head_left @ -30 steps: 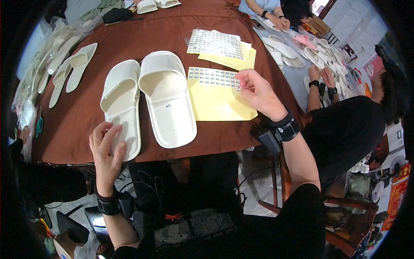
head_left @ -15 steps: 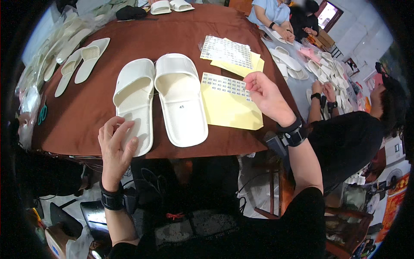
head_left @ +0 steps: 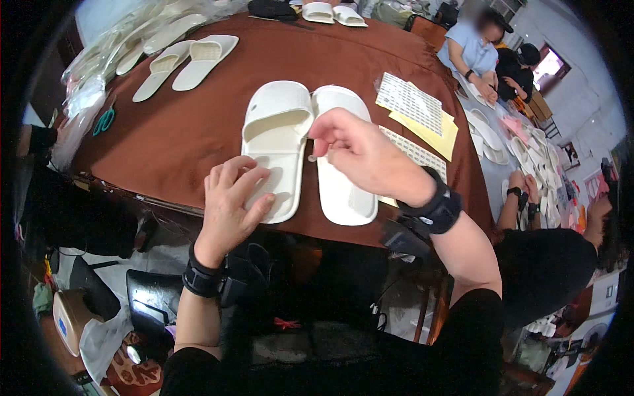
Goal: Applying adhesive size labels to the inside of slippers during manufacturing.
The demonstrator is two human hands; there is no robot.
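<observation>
A pair of white slide slippers lies side by side before me, toes away. On the heel end of the left slipper [head_left: 284, 168] rests my left hand [head_left: 232, 203], fingers spread and holding nothing. My right hand [head_left: 370, 158] hovers over the right slipper [head_left: 345, 197], hiding part of its footbed. Its fingers are pinched, with a small pale sticker [head_left: 312, 158] at the tips, by the gap between the slippers. Partly behind that hand is a yellow-backed sheet of number stickers [head_left: 422, 155].
More sticker sheets [head_left: 411, 102] lie beyond on the brown tablecloth [head_left: 218, 125]. At far left are another slipper pair [head_left: 198, 63], teal scissors [head_left: 104, 121] and bagged slippers [head_left: 99, 72]. Co-workers sit along a side table [head_left: 462, 92] heaped with slippers at right.
My right hand has moved left from the sticker sheet to over the slippers. The view has shifted, so the table sits differently in it. My left hand stays on the left slipper.
</observation>
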